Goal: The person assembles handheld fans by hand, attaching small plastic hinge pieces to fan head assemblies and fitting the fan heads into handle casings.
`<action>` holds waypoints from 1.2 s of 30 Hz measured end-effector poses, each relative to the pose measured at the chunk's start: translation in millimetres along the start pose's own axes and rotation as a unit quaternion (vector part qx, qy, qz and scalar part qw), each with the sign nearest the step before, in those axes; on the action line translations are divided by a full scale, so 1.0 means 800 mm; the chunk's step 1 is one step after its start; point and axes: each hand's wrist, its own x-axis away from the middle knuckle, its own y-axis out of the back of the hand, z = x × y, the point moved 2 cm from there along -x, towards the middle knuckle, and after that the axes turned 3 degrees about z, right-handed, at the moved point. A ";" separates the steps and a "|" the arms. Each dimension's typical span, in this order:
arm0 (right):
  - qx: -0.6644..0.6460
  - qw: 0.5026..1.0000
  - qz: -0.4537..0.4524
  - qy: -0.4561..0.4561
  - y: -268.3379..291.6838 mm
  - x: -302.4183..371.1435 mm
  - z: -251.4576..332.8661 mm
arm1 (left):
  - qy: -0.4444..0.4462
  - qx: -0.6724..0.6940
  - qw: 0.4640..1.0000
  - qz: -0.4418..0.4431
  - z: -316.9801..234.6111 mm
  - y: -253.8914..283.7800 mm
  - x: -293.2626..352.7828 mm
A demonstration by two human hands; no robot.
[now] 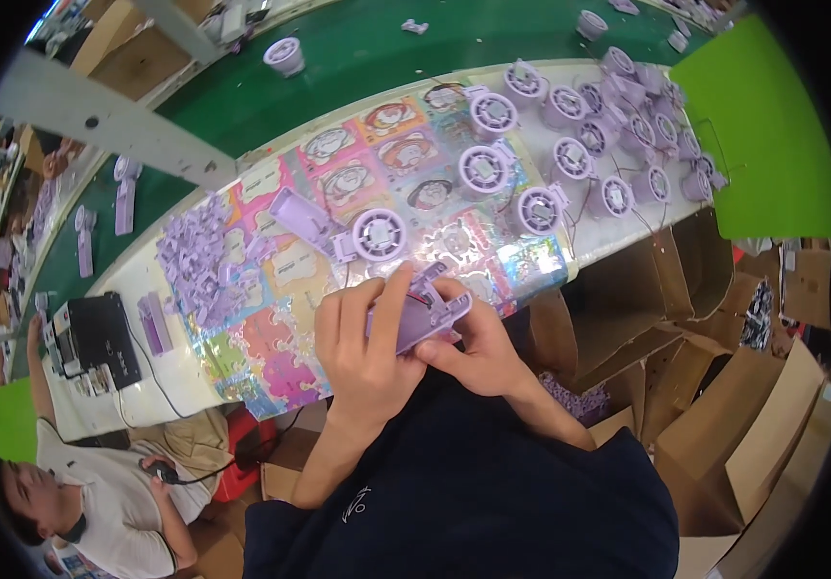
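Note:
Close to my body, above the table's front edge, both my hands hold a purple plastic housing. Dark and reddish wires show in its hollow. My left hand wraps its left side, with a finger reaching over the hollow. My right hand grips the right end, thumb pressed against the lower edge. Just beyond my fingers lies a round purple fan head, joined by a hinge piece to a long purple handle shell. A heap of small purple parts lies farther left.
Several purple fan heads with loose wires crowd the table's right side. Colourful printed sheets cover its middle. A green conveyor belt runs behind. Cardboard boxes stand at right. A co-worker sits left beside a black device.

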 end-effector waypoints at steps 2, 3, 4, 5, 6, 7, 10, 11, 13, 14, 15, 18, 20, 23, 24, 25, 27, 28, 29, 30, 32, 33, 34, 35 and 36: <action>-0.028 0.999 0.010 -0.024 0.011 0.010 -0.004 | -0.009 -0.002 1.000 -0.003 -0.014 -0.012 -0.009; -0.028 0.999 -0.002 -0.019 0.019 0.020 -0.004 | -0.023 0.014 1.000 0.012 -0.020 -0.020 -0.014; -0.038 0.998 -0.025 -0.053 0.027 0.030 -0.005 | -0.038 0.030 0.998 0.028 -0.026 -0.028 -0.019; -0.048 0.994 -0.050 -0.087 0.037 0.038 -0.004 | -0.050 0.077 0.994 0.053 -0.037 -0.034 -0.027; -0.069 0.994 -0.069 -0.040 0.045 0.040 0.000 | -0.052 0.121 0.988 0.075 -0.046 -0.040 -0.031; -0.093 0.989 -0.114 -0.028 0.053 0.045 0.007 | -0.054 0.166 0.980 0.098 -0.053 -0.047 -0.033; -0.136 0.955 -0.262 0.004 0.086 0.063 0.018 | -0.058 0.291 0.934 0.199 -0.081 -0.067 -0.036; -0.151 0.940 -0.305 0.008 0.100 0.069 0.017 | -0.052 0.323 0.921 0.212 -0.091 -0.074 -0.035; -0.134 0.923 -0.360 -0.005 0.145 0.098 0.008 | -0.091 0.322 0.916 0.220 -0.102 -0.095 -0.034; -0.177 0.909 -0.377 0.002 0.164 0.108 0.006 | -0.110 0.294 0.925 0.215 -0.100 -0.106 -0.031; -0.217 0.892 -0.397 0.007 0.179 0.120 0.009 | -0.114 0.260 0.933 0.221 -0.098 -0.119 -0.026; -0.072 0.832 -0.550 0.002 0.236 0.160 0.031 | -0.134 0.155 0.952 0.229 -0.068 -0.160 -0.008; -0.021 0.817 -0.575 0.035 0.281 0.186 0.040 | -0.089 0.148 0.959 0.224 -0.035 -0.186 0.008; -0.035 0.767 -0.638 0.058 0.362 0.220 0.037 | -0.072 0.116 0.968 0.213 -0.028 -0.192 0.010; -0.051 0.763 -0.641 0.069 0.393 0.233 0.045 | -0.068 0.098 0.970 0.210 -0.031 -0.192 0.008; -0.052 0.747 -0.656 0.096 0.435 0.254 0.045 | -0.068 0.104 0.972 0.201 -0.034 -0.195 0.006; 0.019 0.697 -0.715 0.053 0.519 0.283 0.056 | -0.063 0.100 0.972 0.203 -0.037 -0.196 0.003; 0.021 0.688 -0.721 0.071 0.563 0.301 0.063 | -0.059 0.102 0.970 0.213 -0.039 -0.198 0.002; 0.034 0.689 -0.720 0.075 0.607 0.316 0.067 | -0.066 0.102 0.971 0.205 -0.041 -0.199 0.002; 0.051 0.690 -0.719 0.064 0.642 0.317 0.074 | -0.061 0.093 0.974 0.197 -0.041 -0.197 0.002; 0.026 0.687 -0.724 0.061 0.716 0.329 0.093 | -0.072 0.083 0.974 0.199 -0.043 -0.198 0.001; -0.006 0.700 -0.711 0.062 0.746 0.327 0.101 | -0.066 0.075 0.974 0.204 -0.044 -0.197 0.000; -0.018 0.707 -0.703 0.070 0.768 0.316 0.108 | -0.058 0.067 0.977 0.194 -0.043 -0.196 -0.001; -0.020 0.734 -0.677 0.053 0.788 0.309 0.115 | -0.061 0.063 0.977 0.193 -0.045 -0.197 0.000; -0.015 0.739 -0.673 0.038 0.798 0.290 0.116 | -0.062 0.053 0.978 0.192 -0.045 -0.197 0.000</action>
